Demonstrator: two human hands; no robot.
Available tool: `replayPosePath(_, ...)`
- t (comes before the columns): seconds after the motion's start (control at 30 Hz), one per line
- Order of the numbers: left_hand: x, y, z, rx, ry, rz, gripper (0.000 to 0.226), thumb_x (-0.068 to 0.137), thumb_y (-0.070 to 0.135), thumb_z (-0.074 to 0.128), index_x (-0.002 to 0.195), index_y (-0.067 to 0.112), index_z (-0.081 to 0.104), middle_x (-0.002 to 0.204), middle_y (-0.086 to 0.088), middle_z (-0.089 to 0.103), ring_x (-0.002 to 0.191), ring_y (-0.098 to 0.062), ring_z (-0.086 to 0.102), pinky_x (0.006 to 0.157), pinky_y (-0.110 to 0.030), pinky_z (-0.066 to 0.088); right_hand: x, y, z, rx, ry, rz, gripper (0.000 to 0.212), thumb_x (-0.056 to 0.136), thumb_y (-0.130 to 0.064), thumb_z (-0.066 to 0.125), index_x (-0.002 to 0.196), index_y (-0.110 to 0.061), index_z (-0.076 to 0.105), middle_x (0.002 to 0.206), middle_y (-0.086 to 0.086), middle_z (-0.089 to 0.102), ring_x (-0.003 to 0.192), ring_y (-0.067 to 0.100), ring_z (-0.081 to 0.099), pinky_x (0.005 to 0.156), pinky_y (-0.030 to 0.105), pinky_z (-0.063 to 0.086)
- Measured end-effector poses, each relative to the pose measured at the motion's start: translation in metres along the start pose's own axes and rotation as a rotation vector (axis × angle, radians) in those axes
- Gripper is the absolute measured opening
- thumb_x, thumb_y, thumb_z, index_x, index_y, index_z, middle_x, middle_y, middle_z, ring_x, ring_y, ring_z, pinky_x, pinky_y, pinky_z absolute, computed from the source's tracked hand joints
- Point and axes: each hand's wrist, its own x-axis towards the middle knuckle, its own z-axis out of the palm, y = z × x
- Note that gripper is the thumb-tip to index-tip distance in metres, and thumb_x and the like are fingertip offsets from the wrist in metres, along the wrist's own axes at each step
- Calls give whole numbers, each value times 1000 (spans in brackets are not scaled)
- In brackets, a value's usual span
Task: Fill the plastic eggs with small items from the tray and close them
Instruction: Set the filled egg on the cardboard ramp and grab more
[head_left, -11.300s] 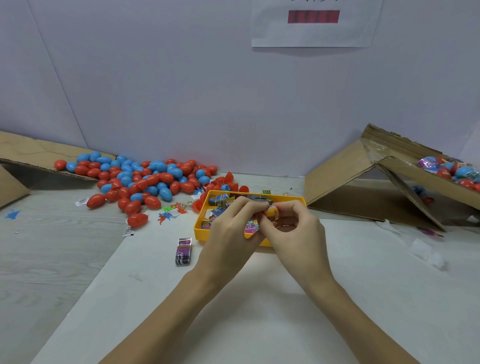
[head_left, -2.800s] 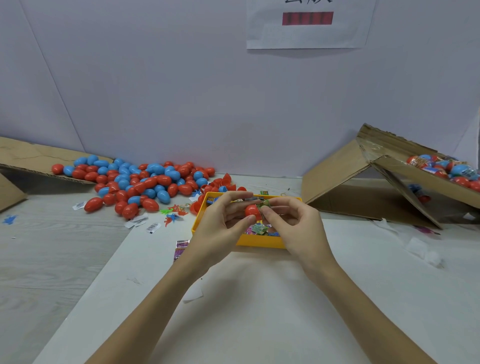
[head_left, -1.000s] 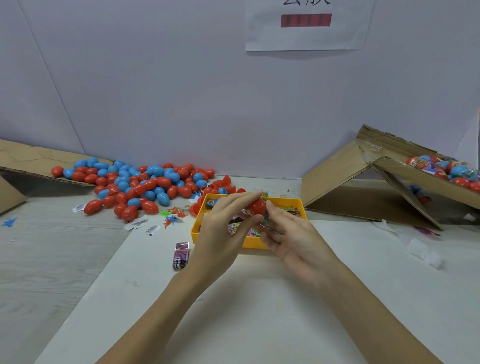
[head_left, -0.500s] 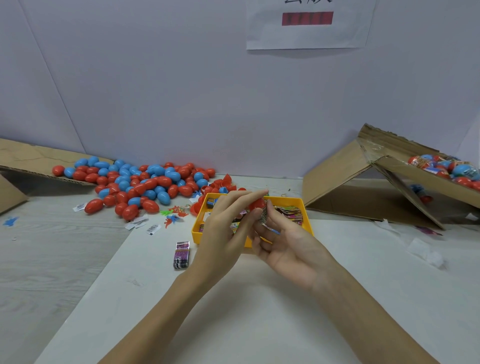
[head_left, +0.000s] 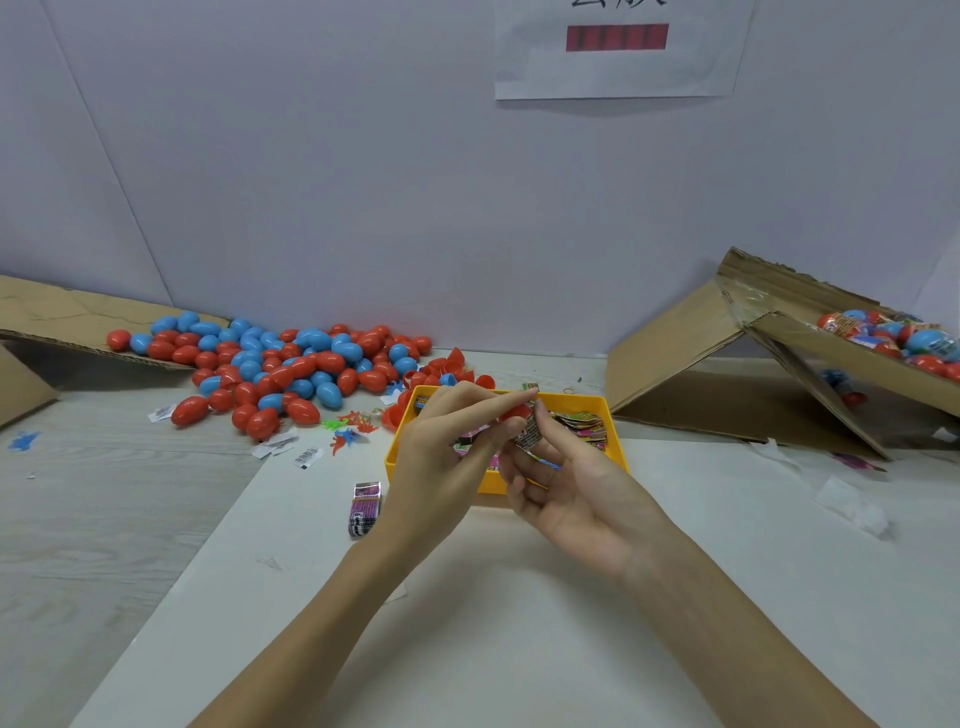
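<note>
My left hand (head_left: 441, 452) pinches a red plastic egg (head_left: 514, 413) between thumb and fingertips, just above the yellow tray (head_left: 610, 421) of small printed packets. Only a sliver of the egg shows past my fingers. My right hand (head_left: 566, 483) is turned palm up beside it and pinches a folded, shiny printed packet (head_left: 530, 434) against the egg. Whether the egg is whole or a half I cannot tell. A pile of red and blue eggs (head_left: 280, 364) lies on the table at the back left.
A purple packet (head_left: 364, 508) lies on the white sheet left of the tray. Paper slips and small plastic toys (head_left: 348, 431) are scattered near the egg pile. A tilted cardboard box (head_left: 727, 358) at the right holds wrapped eggs (head_left: 904, 340). Flat cardboard (head_left: 57, 317) lies at far left.
My right hand has rolled palm up and now holds a packet at the egg. Earlier both hands closed around the egg over the tray.
</note>
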Motion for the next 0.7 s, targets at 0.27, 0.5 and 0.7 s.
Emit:
replayPosePath(0.27,-2,-1,3,-60,-48,-54,27,101,9,62,124,18,73,115,2,66,114,-16,60,92,-28,52,2,3,-2,-57,19,-59,31,93,-38,71,112,-14,74,97,10,77,80,19,75,57,24,55)
replayPosePath(0.5,-4,3,11,-168,-43,-177,32,103,12,58,133,21,64,125,13,69,121,-14,64,98,-28,53,0,3,1,25,-60,-31,27,97,-35,67,112,-14,75,98,5,78,80,14,76,58,23,55)
replayPosePath(0.7,-5,11,12,-430,38,-341,24,99,11,65,120,17,75,113,10,76,110,-7,70,88,-18,54,0,4,3,90,-51,20,28,92,-38,73,94,-12,82,93,5,77,77,14,75,56,22,54)
